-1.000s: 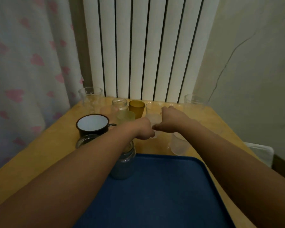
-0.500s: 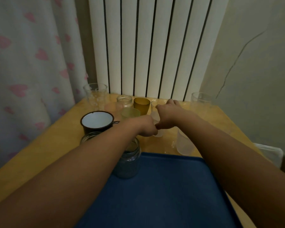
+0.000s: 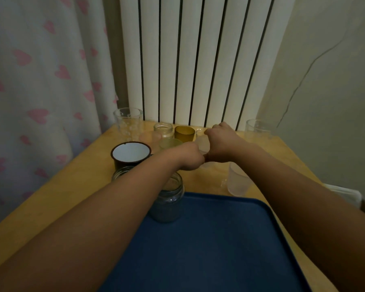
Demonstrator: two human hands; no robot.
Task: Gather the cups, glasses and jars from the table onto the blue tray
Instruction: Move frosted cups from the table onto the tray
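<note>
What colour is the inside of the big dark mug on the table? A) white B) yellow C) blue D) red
A: the mug, standing on the table left of the person's left forearm, has a dark outside and rim and a plainly white inside.

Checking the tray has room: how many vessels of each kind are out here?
Tall clear glasses: 2
Glass jars: 3
Frosted cups: 4
Amber cup: 1
Enamel mug: 1
Total: 11 in view.
</note>
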